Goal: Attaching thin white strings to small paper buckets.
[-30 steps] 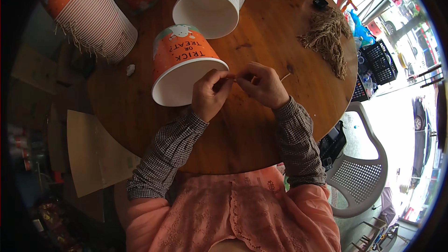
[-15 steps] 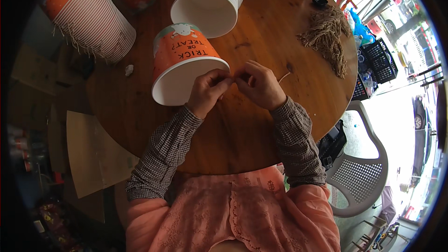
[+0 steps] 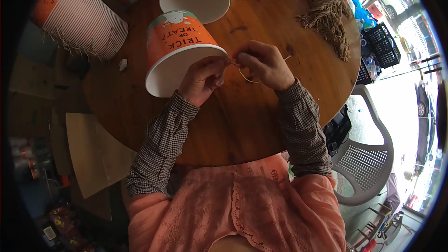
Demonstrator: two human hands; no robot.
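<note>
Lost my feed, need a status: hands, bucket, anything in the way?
Left hand at orange bucket rim, right hand pinching thin cord. Bucket on its side on round table. Nothing between the hands.

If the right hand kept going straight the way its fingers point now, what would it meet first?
The right hand points left toward the left hand, fingertips nearly meeting over a thin string. It would likely meet those fingers first, then the rim of the orange paper bucket; depth is unclear.
</note>
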